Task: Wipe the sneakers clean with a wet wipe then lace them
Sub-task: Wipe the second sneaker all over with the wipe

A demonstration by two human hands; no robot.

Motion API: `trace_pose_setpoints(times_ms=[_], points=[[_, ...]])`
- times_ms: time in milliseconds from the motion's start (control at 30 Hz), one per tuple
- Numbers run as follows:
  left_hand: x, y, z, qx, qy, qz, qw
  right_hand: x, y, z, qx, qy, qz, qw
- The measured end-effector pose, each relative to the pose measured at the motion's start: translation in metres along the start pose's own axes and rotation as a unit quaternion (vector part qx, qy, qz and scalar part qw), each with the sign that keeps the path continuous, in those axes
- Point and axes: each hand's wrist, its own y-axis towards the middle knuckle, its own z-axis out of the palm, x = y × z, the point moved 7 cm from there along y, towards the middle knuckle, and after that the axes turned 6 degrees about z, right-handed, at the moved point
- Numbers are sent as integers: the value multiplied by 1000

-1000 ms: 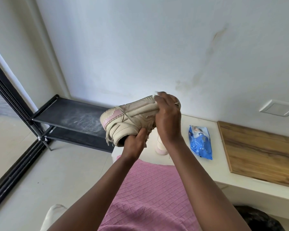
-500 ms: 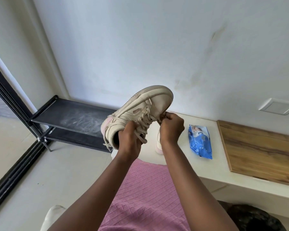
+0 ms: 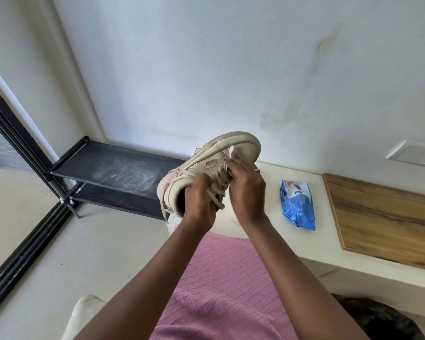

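Note:
A beige sneaker (image 3: 214,160) with pink heel trim is held up in front of me, toe pointing up and to the right, laces hanging loose. My left hand (image 3: 200,201) grips it at the collar by the opening. My right hand (image 3: 247,190) holds a white wet wipe (image 3: 233,153) against the toe side by the laces. A second sneaker (image 3: 233,215) stands on the white ledge (image 3: 329,231), mostly hidden behind my right wrist. A blue wet-wipe pack (image 3: 297,204) lies on the ledge to the right.
A black two-tier shoe rack (image 3: 108,173) stands at the left against the wall. A wooden board (image 3: 383,217) lies on the ledge's right part. A black sliding-door frame (image 3: 22,217) runs along the far left. My lap wears pink fabric (image 3: 226,290).
The sneaker has turned from lying sideways to toe-up. My right hand moved from the toe down to the lace side and now presses the wipe there.

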Motion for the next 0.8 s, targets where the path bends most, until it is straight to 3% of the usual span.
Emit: trace_pose_setpoints(times_ms=[133, 267, 500, 700, 800], points=[[-1, -3, -3, 1, 13, -4, 1000, -20, 5, -10, -27, -82, -74, 993], [4, -4, 2, 20, 39, -15, 999, -37, 22, -16, -92, -69, 25, 993], [-5, 3, 1, 108, 232, 56, 965, -22, 20, -10, 26, 107, 47, 993], [-3, 6, 8, 184, 357, 87, 912, -19, 25, -2, 85, 91, 114, 986], [-1, 11, 7, 206, 373, 79, 901, -1, 13, -4, 80, 143, 72, 984]])
